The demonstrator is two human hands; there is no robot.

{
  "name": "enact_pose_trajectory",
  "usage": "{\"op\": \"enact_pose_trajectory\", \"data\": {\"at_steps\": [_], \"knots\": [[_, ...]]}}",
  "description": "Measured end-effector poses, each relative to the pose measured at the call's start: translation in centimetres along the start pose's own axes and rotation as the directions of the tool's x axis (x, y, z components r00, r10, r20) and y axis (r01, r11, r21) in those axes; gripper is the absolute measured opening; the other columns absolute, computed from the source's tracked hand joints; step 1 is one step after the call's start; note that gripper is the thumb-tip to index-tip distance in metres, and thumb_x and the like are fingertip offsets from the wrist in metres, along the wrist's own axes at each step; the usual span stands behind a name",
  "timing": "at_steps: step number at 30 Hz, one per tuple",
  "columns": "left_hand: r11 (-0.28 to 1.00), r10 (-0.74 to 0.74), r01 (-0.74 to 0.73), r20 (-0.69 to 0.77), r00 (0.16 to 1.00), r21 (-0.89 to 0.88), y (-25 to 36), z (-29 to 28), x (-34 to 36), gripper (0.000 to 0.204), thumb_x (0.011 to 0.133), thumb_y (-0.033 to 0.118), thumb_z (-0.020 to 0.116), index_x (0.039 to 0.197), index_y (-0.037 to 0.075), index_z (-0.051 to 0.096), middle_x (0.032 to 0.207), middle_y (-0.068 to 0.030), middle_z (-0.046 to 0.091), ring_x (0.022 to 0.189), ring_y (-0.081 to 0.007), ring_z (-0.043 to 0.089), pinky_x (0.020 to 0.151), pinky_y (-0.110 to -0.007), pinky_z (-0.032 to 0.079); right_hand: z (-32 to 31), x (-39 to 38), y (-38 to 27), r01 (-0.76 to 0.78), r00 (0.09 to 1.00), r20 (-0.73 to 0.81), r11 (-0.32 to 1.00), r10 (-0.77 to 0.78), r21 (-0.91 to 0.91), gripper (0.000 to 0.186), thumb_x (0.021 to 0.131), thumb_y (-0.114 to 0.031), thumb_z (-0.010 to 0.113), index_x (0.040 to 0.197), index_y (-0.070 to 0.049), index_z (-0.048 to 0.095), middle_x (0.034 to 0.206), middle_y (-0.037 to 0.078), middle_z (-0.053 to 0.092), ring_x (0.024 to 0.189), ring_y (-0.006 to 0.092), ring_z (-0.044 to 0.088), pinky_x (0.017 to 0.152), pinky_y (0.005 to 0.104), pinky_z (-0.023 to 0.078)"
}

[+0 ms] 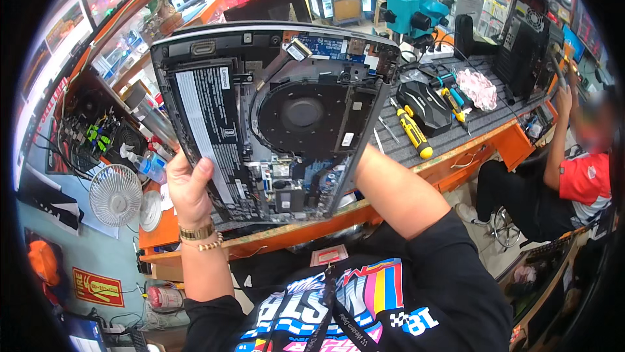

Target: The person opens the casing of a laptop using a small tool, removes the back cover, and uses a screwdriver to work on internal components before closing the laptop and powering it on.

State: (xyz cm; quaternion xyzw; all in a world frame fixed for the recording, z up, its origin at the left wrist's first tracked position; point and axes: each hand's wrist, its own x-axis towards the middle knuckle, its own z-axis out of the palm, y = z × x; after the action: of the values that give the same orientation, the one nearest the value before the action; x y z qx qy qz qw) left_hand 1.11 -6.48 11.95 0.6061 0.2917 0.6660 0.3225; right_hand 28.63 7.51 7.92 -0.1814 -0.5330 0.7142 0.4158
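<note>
An opened laptop (246, 150) is held up before me, bottom cover off and insides facing me. Along its left side runs a flat black battery (211, 121) with a pale label. A round black fan (303, 116) sits right of the middle, and a loose ribbon cable (296, 51) sticks out near the top. My left hand (189, 186) grips the lower left edge, thumb on the near side. My right forearm (403, 189) reaches behind the laptop's right side; that hand is hidden, so its grip cannot be seen.
On the grey mat (456, 130) to the right lie a yellow screwdriver (414, 132), a black case (426, 108) and pink crumpled cloth (477, 89). A teal microscope (416, 13) stands behind. A white fan (115, 196) is at left; another person (573, 169) sits at right.
</note>
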Motion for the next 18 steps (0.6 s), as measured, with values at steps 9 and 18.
{"op": "enact_pose_trajectory", "data": {"at_steps": [9, 18], "knots": [[0.961, -0.122, 0.106, -0.048, 0.991, -0.254, -1.0, 3.1, -3.6, 0.04, 0.101, 0.017, 0.079, 0.133, -0.006, 0.072, 0.126, -0.0125, 0.079, 0.112, -0.0193, 0.074, 0.104, -0.034, 0.054, 4.5, -4.5, 3.8, -0.07, 0.982, 0.157, 0.976, 0.103, -0.206, 0.046, 0.113, -0.039, 0.058, 0.141, -0.004, 0.065, 0.125, 0.009, 0.074, 0.109, 0.019, 0.071, 0.089, 0.0365, 0.061], [0.959, -0.025, 0.01, -0.05, 0.998, -0.283, -1.8, 2.6, -5.1, 0.043, 0.104, 0.019, 0.076, 0.138, -0.006, 0.066, 0.132, -0.0166, 0.076, 0.116, -0.0251, 0.076, 0.105, -0.041, 0.06, 8.5, -6.7, 7.0, -0.064, 0.957, 0.254, 0.957, 0.14, -0.284, 0.046, 0.112, -0.038, 0.059, 0.142, -0.003, 0.065, 0.125, 0.009, 0.073, 0.109, 0.0181, 0.071, 0.089, 0.0356, 0.061]]}}
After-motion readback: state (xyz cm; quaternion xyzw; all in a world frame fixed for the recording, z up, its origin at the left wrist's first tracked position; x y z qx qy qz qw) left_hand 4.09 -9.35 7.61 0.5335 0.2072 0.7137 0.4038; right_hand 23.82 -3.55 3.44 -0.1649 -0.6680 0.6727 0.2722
